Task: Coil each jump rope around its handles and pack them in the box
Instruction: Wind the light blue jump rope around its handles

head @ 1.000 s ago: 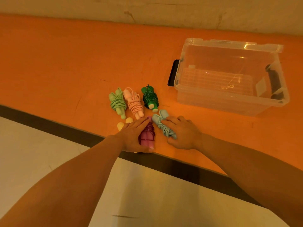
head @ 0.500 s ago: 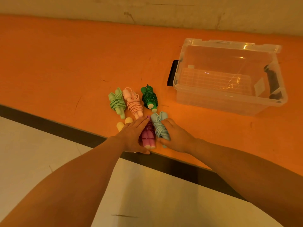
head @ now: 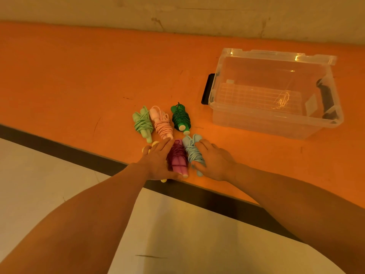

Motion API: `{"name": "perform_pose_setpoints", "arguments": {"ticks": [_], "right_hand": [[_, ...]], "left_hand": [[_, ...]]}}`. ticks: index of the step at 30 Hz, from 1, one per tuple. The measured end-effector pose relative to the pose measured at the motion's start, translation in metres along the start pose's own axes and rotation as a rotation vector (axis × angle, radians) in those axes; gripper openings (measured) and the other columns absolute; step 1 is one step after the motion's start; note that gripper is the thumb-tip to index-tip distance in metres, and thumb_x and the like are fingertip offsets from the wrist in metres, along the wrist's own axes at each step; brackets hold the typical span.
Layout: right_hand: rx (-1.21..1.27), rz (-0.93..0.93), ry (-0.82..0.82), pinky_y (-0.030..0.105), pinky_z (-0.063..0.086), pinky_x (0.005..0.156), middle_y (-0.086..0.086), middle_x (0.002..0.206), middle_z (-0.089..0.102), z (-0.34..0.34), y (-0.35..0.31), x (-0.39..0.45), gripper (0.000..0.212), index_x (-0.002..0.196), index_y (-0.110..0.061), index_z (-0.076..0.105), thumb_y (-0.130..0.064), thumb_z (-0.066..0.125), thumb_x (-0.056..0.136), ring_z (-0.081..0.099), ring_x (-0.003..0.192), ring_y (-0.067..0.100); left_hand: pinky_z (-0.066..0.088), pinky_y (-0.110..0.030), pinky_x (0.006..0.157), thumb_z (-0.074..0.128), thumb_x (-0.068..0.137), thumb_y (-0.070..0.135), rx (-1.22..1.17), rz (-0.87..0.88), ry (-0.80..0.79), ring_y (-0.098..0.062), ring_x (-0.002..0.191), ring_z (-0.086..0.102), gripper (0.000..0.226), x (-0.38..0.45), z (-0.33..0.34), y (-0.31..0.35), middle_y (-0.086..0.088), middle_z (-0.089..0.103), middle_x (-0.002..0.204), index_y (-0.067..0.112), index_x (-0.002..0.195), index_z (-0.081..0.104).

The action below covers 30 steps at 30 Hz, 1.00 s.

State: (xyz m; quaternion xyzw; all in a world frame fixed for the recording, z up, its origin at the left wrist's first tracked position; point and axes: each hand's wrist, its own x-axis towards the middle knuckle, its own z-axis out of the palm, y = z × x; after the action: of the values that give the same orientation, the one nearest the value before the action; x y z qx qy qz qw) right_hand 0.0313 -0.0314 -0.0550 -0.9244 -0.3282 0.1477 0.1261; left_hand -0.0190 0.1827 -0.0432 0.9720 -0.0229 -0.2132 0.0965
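My left hand cups the magenta rope bundle, my right hand grasps the pale blue bundle, gathered on the table for the empty clear box.

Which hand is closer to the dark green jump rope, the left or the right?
Right, narrowly. The right hand lies just below the dark green jump rope, holding the light blue rope. The left hand sits lower-left, beside the magenta rope.
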Motion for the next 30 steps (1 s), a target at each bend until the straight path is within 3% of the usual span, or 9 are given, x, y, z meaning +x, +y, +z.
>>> {"name": "perform_pose_setpoints", "arguments": {"ticks": [4, 7, 11, 15, 19, 23, 27, 30], "right_hand": [[-0.016, -0.002, 0.026, 0.041, 0.047, 0.087, 0.006, 0.147, 0.028, -0.007, 0.001, 0.006, 0.061, 0.143, -0.014, 0.030, -0.050, 0.042, 0.095, 0.044, 0.118, 0.027], [-0.039, 0.011, 0.038, 0.041, 0.046, 0.086, 0.005, 0.147, 0.028, -0.011, -0.004, 0.008, 0.058, 0.144, -0.016, 0.031, -0.048, 0.040, 0.096, 0.044, 0.119, 0.028], [-0.086, 0.034, 0.037, 0.040, 0.045, 0.085, 0.005, 0.147, 0.029, -0.017, -0.015, 0.006, 0.054, 0.143, -0.020, 0.032, -0.047, 0.039, 0.097, 0.043, 0.119, 0.028], [-0.131, 0.064, 0.007, 0.041, 0.043, 0.085, 0.006, 0.148, 0.026, -0.022, -0.025, -0.001, 0.053, 0.144, -0.020, 0.032, -0.045, 0.039, 0.097, 0.041, 0.121, 0.028], [-0.135, 0.095, -0.046, 0.041, 0.042, 0.089, 0.007, 0.150, 0.024, -0.022, -0.029, -0.001, 0.054, 0.145, -0.021, 0.029, -0.043, 0.040, 0.097, 0.039, 0.124, 0.029], [-0.110, 0.109, -0.034, 0.041, 0.044, 0.086, 0.006, 0.148, 0.028, -0.020, -0.023, 0.010, 0.051, 0.143, -0.022, 0.034, -0.042, 0.041, 0.096, 0.041, 0.121, 0.029], [-0.088, 0.131, -0.010, 0.039, 0.044, 0.077, 0.007, 0.142, 0.033, -0.013, -0.017, 0.018, 0.049, 0.140, -0.021, 0.036, -0.043, 0.042, 0.097, 0.045, 0.114, 0.030], [-0.049, 0.176, -0.004, 0.038, 0.043, 0.078, 0.007, 0.142, 0.032, -0.007, -0.016, 0.023, 0.050, 0.142, -0.022, 0.034, -0.043, 0.041, 0.097, 0.046, 0.113, 0.031]], "left_hand": [[0.006, -0.046, 0.115, 0.035, 0.057, 0.091, -0.013, -0.093, 0.009, -0.019, 0.145, 0.007, 0.119, -0.012, -0.010, -0.004, 0.007, 0.001, 0.159, 0.028, 0.152, -0.001], [0.007, -0.045, 0.116, 0.044, 0.080, 0.076, -0.010, -0.124, 0.056, -0.019, 0.145, 0.009, 0.098, -0.019, -0.012, -0.004, 0.005, 0.003, 0.160, 0.024, 0.152, 0.003], [0.011, -0.042, 0.113, 0.037, 0.082, 0.075, 0.043, -0.078, 0.122, -0.021, 0.143, 0.016, 0.092, -0.028, -0.005, 0.000, 0.001, 0.013, 0.158, 0.021, 0.151, 0.010], [0.015, -0.042, 0.112, 0.043, 0.091, 0.058, 0.003, -0.129, 0.161, -0.023, 0.142, 0.020, 0.077, -0.030, -0.004, 0.012, -0.001, 0.018, 0.157, 0.019, 0.150, 0.014], [0.019, -0.045, 0.110, 0.040, 0.092, 0.058, 0.000, -0.209, 0.178, -0.027, 0.135, 0.029, 0.073, -0.021, 0.008, 0.024, -0.005, 0.031, 0.150, 0.017, 0.149, 0.019], [0.006, -0.050, 0.113, 0.031, 0.095, 0.057, 0.005, -0.230, 0.208, -0.027, 0.140, 0.021, 0.070, -0.006, 0.011, 0.035, -0.005, 0.028, 0.152, 0.018, 0.150, 0.016], [0.010, -0.050, 0.113, 0.030, 0.095, 0.058, 0.013, -0.255, 0.183, -0.029, 0.137, 0.025, 0.071, 0.007, 0.011, 0.036, -0.008, 0.032, 0.150, 0.016, 0.150, 0.016], [0.007, -0.053, 0.113, 0.031, 0.094, 0.060, 0.022, -0.284, 0.165, -0.031, 0.139, 0.021, 0.074, 0.010, 0.017, 0.037, -0.010, 0.030, 0.151, 0.017, 0.151, 0.012]]}}
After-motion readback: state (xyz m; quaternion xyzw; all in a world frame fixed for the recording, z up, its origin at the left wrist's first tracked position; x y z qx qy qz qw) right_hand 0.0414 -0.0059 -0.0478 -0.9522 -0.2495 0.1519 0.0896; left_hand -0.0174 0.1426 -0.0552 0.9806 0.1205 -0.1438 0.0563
